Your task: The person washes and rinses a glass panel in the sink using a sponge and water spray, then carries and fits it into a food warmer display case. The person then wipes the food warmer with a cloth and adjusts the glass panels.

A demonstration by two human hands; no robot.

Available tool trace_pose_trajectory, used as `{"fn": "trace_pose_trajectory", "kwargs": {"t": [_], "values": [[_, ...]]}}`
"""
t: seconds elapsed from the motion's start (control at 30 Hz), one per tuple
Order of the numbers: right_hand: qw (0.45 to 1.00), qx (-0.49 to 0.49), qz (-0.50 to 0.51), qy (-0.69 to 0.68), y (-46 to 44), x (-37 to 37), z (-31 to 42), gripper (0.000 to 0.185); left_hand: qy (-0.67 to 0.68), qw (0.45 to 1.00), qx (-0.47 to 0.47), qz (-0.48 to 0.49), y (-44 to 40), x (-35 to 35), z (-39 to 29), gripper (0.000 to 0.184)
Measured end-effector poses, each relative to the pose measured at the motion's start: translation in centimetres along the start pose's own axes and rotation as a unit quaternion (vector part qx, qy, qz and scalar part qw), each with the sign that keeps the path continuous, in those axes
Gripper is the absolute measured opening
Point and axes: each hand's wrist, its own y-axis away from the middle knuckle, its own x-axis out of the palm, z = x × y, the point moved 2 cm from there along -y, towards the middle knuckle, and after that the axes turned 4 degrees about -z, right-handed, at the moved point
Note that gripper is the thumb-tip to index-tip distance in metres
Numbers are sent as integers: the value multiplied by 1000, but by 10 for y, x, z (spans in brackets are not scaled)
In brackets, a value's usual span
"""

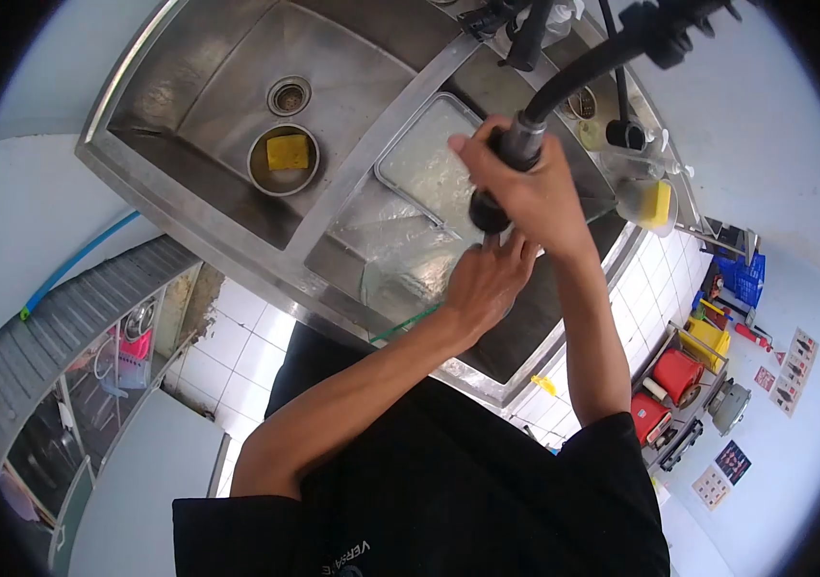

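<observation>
Right hand (pixel 537 192) clamped around a spray nozzle (pixel 523 142), held over the right-hand sink basin (pixel 525 348). Left hand (pixel 487 284) lies just beneath, over a clear, green-edged glass piece (pixel 408 281) in that basin; whether it grips cannot be told. Black shirt (pixel 458 490) reads "VERSA" (remaining lettering unclear). Wall posters (pixel 794 372): print too small to read.

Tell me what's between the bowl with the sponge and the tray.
In the head view, a steel divider runs between the bowl and the tray, with a strip of sink beside the bowl.
</observation>
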Motion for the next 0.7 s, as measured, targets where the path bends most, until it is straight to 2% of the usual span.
{"fn": "trace_pose_trajectory", "kwargs": {"t": [0.07,0.1,0.2,0.23,0.27,0.47,0.5,0.6,0.67,0.7], "values": [[997,-22,-70,33,-3,-9,5,31,2,999,-14,43,-9,-6,5,22],[994,-28,-91,50,-3,-14,8,31,13,999,-10,41,-11,-2,10,28],[985,-35,-150,76,-3,-26,17,31,25,1000,-3,-2,-21,-11,28,17],[980,-52,-172,84,-4,-30,14,29,33,998,-30,49,-27,-12,34,16],[974,-68,-193,94,-5,-31,12,28,37,998,-30,47,-30,-14,41,17],[962,-135,-225,-81,-12,-22,-10,32,82,994,-39,61,-42,-19,78,30],[960,-71,-234,-139,-7,-20,-5,33,84,994,-44,60,-44,-20,83,28],[956,-85,-210,-185,-6,-15,0,28,99,991,-65,67,-50,-17,99,28],[951,-65,-239,-185,-3,-8,4,32,114,987,-79,81,-55,-10,116,32],[948,-57,-252,-186,-1,-6,4,33,118,988,-58,77,-60,-9,121,32]]}}
